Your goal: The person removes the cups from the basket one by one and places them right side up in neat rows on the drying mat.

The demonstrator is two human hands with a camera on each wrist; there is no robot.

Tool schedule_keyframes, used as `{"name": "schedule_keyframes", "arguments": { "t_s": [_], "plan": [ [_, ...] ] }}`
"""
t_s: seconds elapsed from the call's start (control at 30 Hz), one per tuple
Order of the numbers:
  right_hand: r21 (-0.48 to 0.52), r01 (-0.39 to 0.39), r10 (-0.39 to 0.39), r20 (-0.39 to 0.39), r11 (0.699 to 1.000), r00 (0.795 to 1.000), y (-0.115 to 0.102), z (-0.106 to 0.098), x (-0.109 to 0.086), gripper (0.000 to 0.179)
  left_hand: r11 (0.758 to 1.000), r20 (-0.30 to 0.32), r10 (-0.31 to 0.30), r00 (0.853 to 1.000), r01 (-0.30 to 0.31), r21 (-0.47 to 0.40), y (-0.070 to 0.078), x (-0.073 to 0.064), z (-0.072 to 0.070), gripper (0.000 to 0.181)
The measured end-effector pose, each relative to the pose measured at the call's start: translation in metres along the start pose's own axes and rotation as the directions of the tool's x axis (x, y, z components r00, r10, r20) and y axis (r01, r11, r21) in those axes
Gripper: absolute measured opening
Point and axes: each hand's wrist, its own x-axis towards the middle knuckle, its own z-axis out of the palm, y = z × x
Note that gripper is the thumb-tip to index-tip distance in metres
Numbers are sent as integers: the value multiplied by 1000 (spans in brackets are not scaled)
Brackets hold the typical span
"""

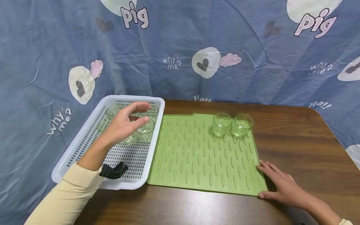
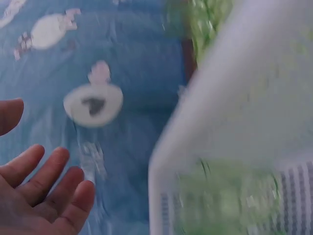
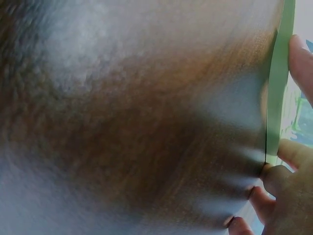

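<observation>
My left hand hovers over a white perforated basket, thumb and fingers apart with nothing between them. Beneath and around it in the basket are several clear green-tinted glasses, partly covered by the hand. In the left wrist view the fingers of my left hand are spread and lightly bent, beside the basket's blurred rim. My right hand rests at the right edge of a green ribbed mat, its fingertips and thumb touching that edge. Two glasses stand upright side by side at the mat's back right, one left and one right.
The basket stands left of the mat, its right rim alongside the mat's left edge. Both lie on a brown wooden table. A blue patterned cloth hangs behind the table. A black wrist mount sits below the left cuff.
</observation>
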Motion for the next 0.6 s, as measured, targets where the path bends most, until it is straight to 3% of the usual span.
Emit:
{"name": "schedule_keyframes", "arguments": {
  "t_s": [0.23, 0.43, 0.6],
  "plan": [
    [2, -12, 12, 10, 1000, 1000, 1, 1, 0, 91, 999, -83, 0, 997, 4, 42, -40, -2, -18, 45],
    [12, -12, 12, -2, 1000, 1000, 0, 3, -1, 91, 997, -59, -30, 998, 34, 64, -69, -1, -22, 52],
    [26, -18, 18, 9, 1000, 1000, -2, 1, 0, 90, 992, -13, -44, 999, 45, 114, -82, 2, -23, 55]
  ]
}}
